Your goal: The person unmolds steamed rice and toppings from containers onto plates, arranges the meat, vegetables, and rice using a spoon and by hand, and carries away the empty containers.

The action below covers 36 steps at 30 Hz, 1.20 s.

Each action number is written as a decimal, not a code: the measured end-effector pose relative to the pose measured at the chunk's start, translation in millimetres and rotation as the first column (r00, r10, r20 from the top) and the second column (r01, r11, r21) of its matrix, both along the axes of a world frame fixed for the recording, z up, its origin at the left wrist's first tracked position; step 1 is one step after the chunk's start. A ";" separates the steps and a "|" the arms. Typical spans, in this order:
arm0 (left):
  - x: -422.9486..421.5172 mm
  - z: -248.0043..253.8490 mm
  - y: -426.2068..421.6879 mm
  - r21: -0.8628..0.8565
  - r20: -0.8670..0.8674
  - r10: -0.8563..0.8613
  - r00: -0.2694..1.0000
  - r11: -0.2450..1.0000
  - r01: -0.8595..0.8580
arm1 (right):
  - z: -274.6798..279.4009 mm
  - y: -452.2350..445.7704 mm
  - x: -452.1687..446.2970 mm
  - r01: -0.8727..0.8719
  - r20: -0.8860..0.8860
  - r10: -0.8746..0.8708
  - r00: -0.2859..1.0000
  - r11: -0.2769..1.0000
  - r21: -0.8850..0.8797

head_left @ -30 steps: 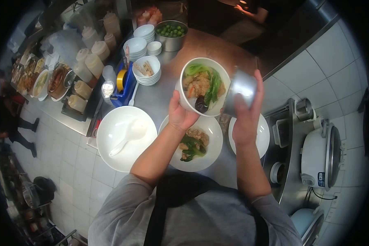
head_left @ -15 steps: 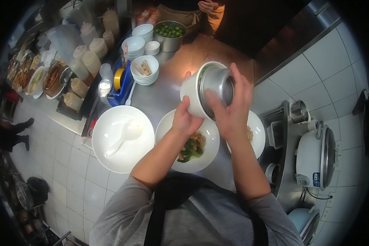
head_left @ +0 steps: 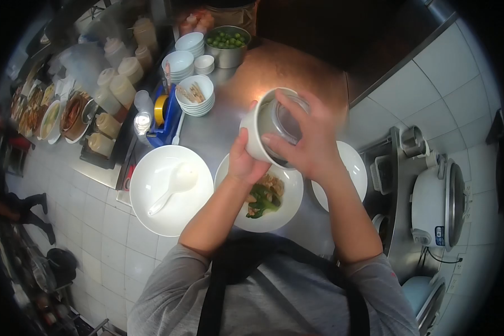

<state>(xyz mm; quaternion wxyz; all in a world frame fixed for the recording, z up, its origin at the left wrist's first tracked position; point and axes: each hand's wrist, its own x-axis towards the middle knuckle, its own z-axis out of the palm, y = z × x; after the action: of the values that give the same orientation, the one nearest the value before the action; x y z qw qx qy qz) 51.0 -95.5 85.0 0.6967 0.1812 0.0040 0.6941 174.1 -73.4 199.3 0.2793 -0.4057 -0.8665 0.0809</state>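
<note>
Over the counter, my left hand (head_left: 245,159) is closed round the side of a deep white bowl (head_left: 253,137), which is tilted towards the right. My right hand (head_left: 315,137) grips a small metal cup (head_left: 288,124) by its side, thumb and fingers spread around it. The cup sits partly inside the bowl's mouth, and the bowl's contents are mostly hidden. Below my hands stands a white plate (head_left: 288,210) with leafy greens and brown pieces of food (head_left: 266,196). Another white plate (head_left: 357,171) is partly behind my right forearm.
At the left, a large white dish (head_left: 143,196) holds a white ladle (head_left: 176,182). Behind it are a blue tape dispenser (head_left: 171,126), stacked bowls (head_left: 199,106) and a metal pot of green fruit (head_left: 227,56). Squeeze bottles (head_left: 122,89) line the left; a rice cooker (head_left: 431,201) stands right.
The metal cup has gone deeper into the bowl, and my right fingers have shifted to the bowl's upper rim. A person's hand at the back has left the view.
</note>
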 end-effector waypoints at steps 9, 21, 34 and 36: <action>-11.3 -2.7 5.1 -0.038 -0.045 0.066 0.997 0.997 -0.068 | -20.9 -12.5 1.8 -0.138 -0.099 0.142 0.985 0.989 0.047; -36.2 -8.4 -11.9 -0.159 -0.118 -0.162 0.980 0.977 0.143 | 35.1 2.5 2.3 -0.264 0.488 0.373 0.789 0.923 -0.280; -53.6 -23.5 -55.2 -0.160 0.129 0.004 0.992 0.987 0.017 | -22.1 -23.7 -15.1 -0.537 0.168 0.529 0.832 0.844 0.000; -54.9 -24.5 -67.1 -0.124 0.196 -0.003 0.981 0.992 0.028 | -23.6 -27.9 -19.7 -0.572 0.148 0.567 0.811 0.820 -0.006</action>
<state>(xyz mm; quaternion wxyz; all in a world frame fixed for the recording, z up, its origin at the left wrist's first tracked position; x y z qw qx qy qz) -3.9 -162.6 60.5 0.7093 0.0677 -0.0219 0.7013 154.4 -101.3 175.7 0.1870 -0.1270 -0.9673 0.1147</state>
